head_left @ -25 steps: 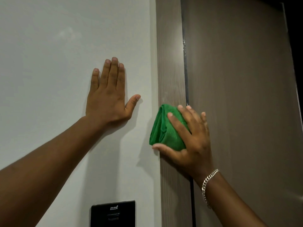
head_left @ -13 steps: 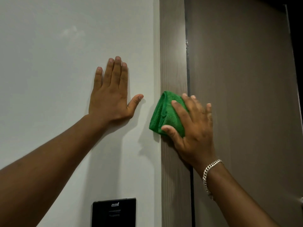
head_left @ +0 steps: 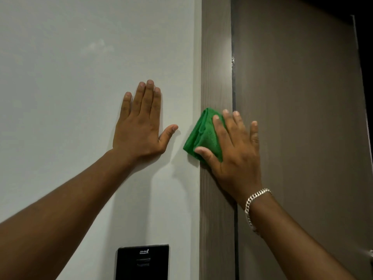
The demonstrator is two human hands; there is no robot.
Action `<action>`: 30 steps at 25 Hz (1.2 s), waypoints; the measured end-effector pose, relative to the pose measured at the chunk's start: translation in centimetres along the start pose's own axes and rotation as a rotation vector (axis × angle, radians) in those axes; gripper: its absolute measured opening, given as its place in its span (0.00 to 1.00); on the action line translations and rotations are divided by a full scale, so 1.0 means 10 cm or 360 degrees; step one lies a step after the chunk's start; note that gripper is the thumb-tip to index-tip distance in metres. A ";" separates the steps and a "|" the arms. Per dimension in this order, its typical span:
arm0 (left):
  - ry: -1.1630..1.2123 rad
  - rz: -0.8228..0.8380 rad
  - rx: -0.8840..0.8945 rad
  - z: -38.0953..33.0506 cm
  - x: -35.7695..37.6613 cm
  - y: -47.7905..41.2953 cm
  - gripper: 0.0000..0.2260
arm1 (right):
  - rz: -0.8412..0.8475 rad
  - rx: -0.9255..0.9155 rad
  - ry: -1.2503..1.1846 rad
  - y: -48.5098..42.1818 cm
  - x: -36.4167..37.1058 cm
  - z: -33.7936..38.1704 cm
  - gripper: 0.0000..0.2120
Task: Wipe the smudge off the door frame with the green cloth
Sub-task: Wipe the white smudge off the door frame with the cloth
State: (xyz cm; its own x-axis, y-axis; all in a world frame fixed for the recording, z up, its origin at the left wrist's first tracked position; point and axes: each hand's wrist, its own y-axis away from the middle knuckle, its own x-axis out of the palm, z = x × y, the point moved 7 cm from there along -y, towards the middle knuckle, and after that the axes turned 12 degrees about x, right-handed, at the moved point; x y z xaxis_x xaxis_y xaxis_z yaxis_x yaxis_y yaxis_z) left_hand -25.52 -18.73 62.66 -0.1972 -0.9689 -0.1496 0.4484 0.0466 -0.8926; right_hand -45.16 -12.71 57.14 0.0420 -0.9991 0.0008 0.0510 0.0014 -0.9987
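Note:
A folded green cloth (head_left: 203,136) is pressed flat against the brown wood-grain door frame (head_left: 216,57) at mid height. My right hand (head_left: 236,150) lies over the cloth, fingers spread upward and thumb under its lower edge, holding it to the frame. My left hand (head_left: 141,124) rests flat on the white wall (head_left: 80,77) to the left of the frame, fingers together, thumb out, holding nothing. A small pale mark (head_left: 233,60) shows on the frame's right edge, well above the cloth. The frame under the cloth is hidden.
The brown door (head_left: 302,118) fills the right side, with a dark gap along its far edge. A black wall panel (head_left: 142,262) sits low on the wall beside the frame. A silver bracelet (head_left: 252,205) circles my right wrist.
My right hand has slid the cloth upward along the frame over the last second. My left hand has stayed flat on the wall.

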 end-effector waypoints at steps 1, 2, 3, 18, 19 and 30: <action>0.0001 0.0005 -0.0006 -0.01 0.01 0.01 0.39 | 0.0011 0.0034 0.0008 -0.14 -0.01 0.04 0.36; 0.0005 0.0007 -0.0008 -0.02 0.01 0.01 0.39 | 0.0044 0.0038 0.0006 -0.25 -0.01 0.13 0.37; 0.0012 0.0016 -0.0006 -0.03 0.01 0.01 0.39 | 0.0092 0.0006 -0.0007 -0.27 0.01 0.23 0.38; 0.1251 0.0110 -0.0195 -0.55 -0.38 0.41 0.30 | 0.0446 0.0126 -0.0220 0.14 0.05 0.27 0.43; 0.1353 0.0076 -0.0185 -0.74 -0.42 0.47 0.27 | 0.0490 0.0062 -0.0227 0.32 0.03 0.26 0.43; 0.1883 0.0352 -0.1171 -1.56 -0.13 1.97 0.22 | 0.1291 0.0230 -0.0852 2.04 -0.32 0.12 0.38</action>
State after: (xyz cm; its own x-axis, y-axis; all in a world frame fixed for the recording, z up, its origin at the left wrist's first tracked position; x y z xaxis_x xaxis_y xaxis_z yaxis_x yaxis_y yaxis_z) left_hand -30.08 -12.77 38.66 -0.9538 -0.1678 -0.2493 0.0871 0.6396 -0.7637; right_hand -43.02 -9.43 36.87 0.5630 -0.5420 -0.6239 -0.0729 0.7194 -0.6908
